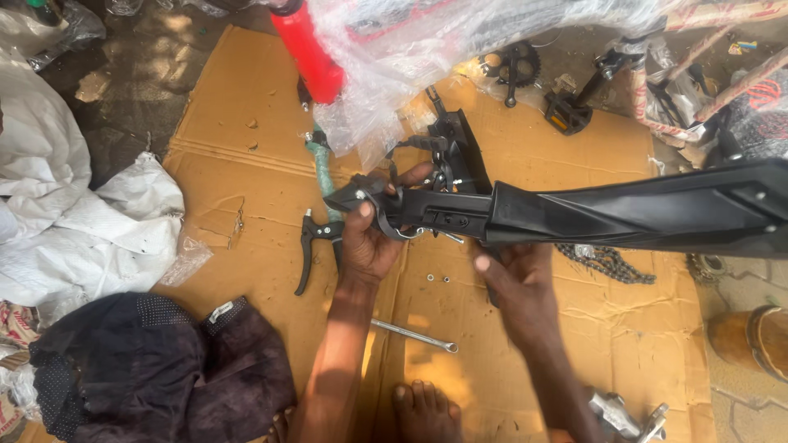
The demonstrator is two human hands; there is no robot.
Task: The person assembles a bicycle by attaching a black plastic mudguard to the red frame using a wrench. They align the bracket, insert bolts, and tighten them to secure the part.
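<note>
Held above the middle of the flattened brown cardboard sheet point(246, 107) on the ground: a long black plastic bicycle mudguard point(640, 212), stretching from the centre out past the right edge of the cardboard. Left hand point(371, 242) gripping its narrow left end, fingers clamped around the black bracket and wire stay there, thumb on top. Right hand point(519, 283) underneath the mudguard near its middle, fingers curled up against the underside and closed on it.

Just left of the left hand, lying on the cardboard: a black brake lever point(310, 246) joined to a handlebar with a green grip point(322, 168). Below the mudguard, between the two forearms: small steel nuts and washers point(437, 279), and nearer the lower edge a slim silver spanner point(414, 336). Under the mudguard towards the right edge: a dark bicycle chain point(609, 262). A bare foot point(425, 414) at the bottom edge of the cardboard.

Past the top edge: a red bicycle frame tube point(308, 49) wrapped partly in clear bubble wrap point(427, 49), a black chainring with crank point(515, 66) and a black pedal point(566, 113). Off the left edge: white sacks point(74, 213) and a dark dotted cloth point(148, 369).
</note>
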